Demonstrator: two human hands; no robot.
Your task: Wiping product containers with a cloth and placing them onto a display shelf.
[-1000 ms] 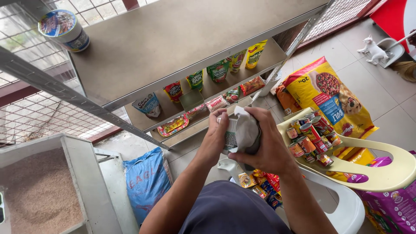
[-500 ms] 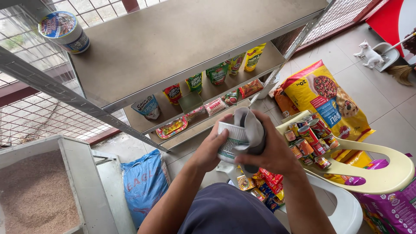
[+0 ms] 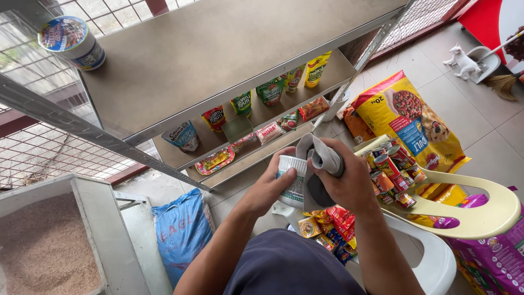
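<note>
My left hand (image 3: pixel 271 186) grips a small white cup-shaped container (image 3: pixel 292 181) with a green printed label, held in front of my chest. My right hand (image 3: pixel 344 177) clutches a grey cloth (image 3: pixel 321 155) pressed against the container's side. Both hands meet above the seat of a white plastic chair (image 3: pixel 431 267), in front of a metal shelf unit (image 3: pixel 180 60).
A blue lidded cup (image 3: pixel 70 41) stands on the shelf top. Pouches and packets (image 3: pixel 267 93) line the lower shelves. A cream chair (image 3: pixel 475 213) holds several cans (image 3: pixel 393 166). A yellow pet food bag (image 3: pixel 406 117), blue sack (image 3: pixel 180 232), feed bin (image 3: pixel 38 246), broom and white cat figure (image 3: pixel 464 60) surround.
The container has tilted so its white rim now faces up, and the cloth has shifted over its right side. My hands stay in about the same place.
</note>
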